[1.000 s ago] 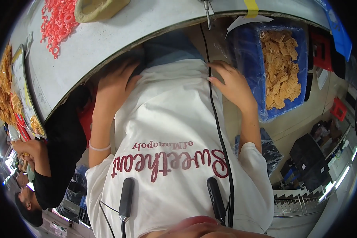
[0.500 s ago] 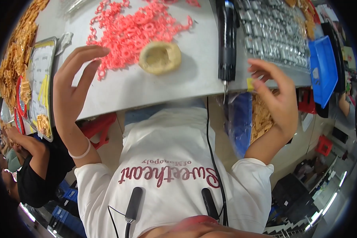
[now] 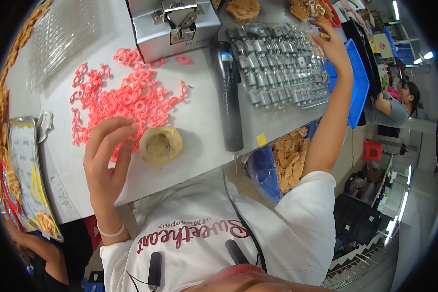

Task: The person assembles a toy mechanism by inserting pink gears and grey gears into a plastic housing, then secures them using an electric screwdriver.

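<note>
My left hand [image 3: 107, 163] is open, fingers loosely bent and thumb apart, at the near edge of a pile of pink ring-shaped plastic pieces [image 3: 143, 97]. Right beside its fingertips sits a yellowish round block [image 3: 173, 138] with a hollow in its top. Far off to the right, my right hand [image 3: 332, 44] reaches past a see-through tray of small silver motor-like cylinders [image 3: 277, 70]. Its fingers are apart, close to some tan plastic parts [image 3: 304, 9], and nothing shows between them. A black electric screwdriver [image 3: 226, 102] lies between the pink pile and the tray.
At the back stands a silver box-shaped machine [image 3: 153, 36]. A blue bin [image 3: 357, 87] borders the table's right side, and a blue-lined container of tan pieces [image 3: 289, 160] sits below the front edge. To the left are a framed tray [image 3: 27, 155] and a co-worker's arm [image 3: 46, 250].
My right hand has gone from near the screwdriver's tip to the far right. The left hand is now closer to the round block. The view has shifted, bringing in the silver machine.
</note>
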The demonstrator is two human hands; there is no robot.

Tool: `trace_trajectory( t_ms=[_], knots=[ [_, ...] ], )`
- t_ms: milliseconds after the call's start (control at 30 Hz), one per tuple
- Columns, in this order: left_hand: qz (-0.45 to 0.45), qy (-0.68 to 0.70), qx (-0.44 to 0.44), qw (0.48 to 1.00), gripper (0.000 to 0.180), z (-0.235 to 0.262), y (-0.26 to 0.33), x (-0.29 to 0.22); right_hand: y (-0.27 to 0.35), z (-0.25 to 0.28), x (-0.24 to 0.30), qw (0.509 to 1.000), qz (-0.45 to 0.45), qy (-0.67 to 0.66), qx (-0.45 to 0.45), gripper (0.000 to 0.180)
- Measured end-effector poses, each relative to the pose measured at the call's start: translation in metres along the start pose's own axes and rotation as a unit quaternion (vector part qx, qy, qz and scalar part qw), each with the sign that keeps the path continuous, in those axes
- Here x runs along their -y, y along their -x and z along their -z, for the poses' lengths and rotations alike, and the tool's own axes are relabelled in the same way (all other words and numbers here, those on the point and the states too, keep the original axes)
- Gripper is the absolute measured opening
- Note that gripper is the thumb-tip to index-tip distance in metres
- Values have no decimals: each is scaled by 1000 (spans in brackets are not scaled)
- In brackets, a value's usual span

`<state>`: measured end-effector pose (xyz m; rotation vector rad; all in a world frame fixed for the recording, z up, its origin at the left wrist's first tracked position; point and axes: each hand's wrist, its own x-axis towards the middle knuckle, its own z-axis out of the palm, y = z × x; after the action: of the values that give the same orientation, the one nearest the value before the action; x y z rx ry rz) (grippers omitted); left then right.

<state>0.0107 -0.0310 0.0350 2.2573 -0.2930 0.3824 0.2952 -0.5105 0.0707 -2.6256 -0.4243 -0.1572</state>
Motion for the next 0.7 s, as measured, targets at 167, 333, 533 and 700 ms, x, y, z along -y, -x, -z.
trace_trajectory(
  t_ms=[167,333,533,700],
  knots=[
    [-14,15,-38,999,33,-11,-2,10,-94,-27,-87,989,-44,140,12,50],
    [33,31,-80,996,34,-8,3,17,-139,-77,-82,972,-23,233,-29,72],
    [8,54,-101,993,36,-5,1,14,-141,-53,-75,929,109,346,-73,48],
    [0,63,-106,992,36,-3,7,19,-48,-10,40,980,118,-26,-157,48]
  ],
)
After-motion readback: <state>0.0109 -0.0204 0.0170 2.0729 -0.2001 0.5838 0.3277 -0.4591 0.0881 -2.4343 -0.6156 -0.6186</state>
